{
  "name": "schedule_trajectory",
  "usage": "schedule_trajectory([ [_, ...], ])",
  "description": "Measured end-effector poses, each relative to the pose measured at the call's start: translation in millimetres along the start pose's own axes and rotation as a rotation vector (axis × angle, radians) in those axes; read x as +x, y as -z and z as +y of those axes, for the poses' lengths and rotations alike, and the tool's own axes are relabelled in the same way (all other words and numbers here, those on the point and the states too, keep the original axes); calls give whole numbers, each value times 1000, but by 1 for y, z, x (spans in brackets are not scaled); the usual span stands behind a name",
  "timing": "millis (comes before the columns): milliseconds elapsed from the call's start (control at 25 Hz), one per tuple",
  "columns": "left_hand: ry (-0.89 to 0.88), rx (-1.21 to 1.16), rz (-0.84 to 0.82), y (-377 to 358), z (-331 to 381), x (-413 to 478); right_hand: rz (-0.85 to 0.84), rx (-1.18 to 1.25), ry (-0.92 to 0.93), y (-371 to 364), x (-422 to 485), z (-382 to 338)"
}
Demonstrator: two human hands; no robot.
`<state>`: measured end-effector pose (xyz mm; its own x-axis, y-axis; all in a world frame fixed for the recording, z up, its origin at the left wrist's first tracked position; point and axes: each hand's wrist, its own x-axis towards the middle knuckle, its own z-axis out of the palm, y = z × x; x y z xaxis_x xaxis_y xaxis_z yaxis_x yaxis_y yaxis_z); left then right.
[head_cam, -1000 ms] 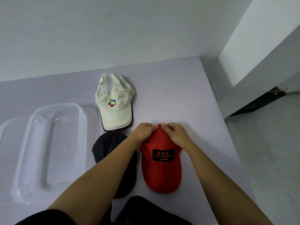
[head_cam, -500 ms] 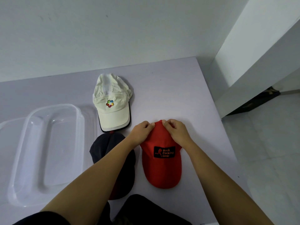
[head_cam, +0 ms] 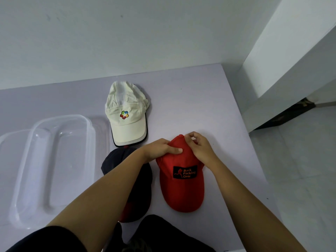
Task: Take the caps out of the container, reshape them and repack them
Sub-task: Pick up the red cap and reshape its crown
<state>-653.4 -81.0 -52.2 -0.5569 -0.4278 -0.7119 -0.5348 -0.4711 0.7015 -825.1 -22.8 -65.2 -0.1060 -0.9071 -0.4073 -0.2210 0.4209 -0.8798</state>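
Observation:
A red cap [head_cam: 181, 193] with a black patch lies on the pale table [head_cam: 200, 99], brim toward me. My left hand [head_cam: 161, 149] grips the left side of its crown, thumb laid across the fabric. My right hand [head_cam: 200, 148] pinches the back top of the crown. A cream cap [head_cam: 127, 113] with a coloured logo lies farther back. A dark navy cap [head_cam: 138, 188] lies left of the red one, partly hidden under my left forearm. The clear plastic container [head_cam: 52, 171] stands at the left with nothing inside it.
A white wall rises behind the table. At the right, the table edge drops to a tiled floor [head_cam: 300, 179], with a white pillar [head_cam: 291, 51] beyond it. A dark garment [head_cam: 163, 235] lies at the front edge by my body.
My left hand has slid farther over the red cap's crown, and my right hand has lifted its fingers into a pinch at the top. The crown looks more bunched.

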Motion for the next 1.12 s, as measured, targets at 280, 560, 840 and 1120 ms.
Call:
schedule_trajectory([
  [280, -29, -102, 22, 7, -13, 1, -88, -22, -102, 28, -16, 26],
  [560, -77, -142, 46, 3, -15, 5, -192, 22, -393, 33, -12, 24],
  [840, -83, -160, 52, 4, -16, 5, -184, 166, -369, 24, -17, 24],
  [1120, -16, 6, 120, 4, -14, 10, -8, 68, -299, 15, -17, 27],
])
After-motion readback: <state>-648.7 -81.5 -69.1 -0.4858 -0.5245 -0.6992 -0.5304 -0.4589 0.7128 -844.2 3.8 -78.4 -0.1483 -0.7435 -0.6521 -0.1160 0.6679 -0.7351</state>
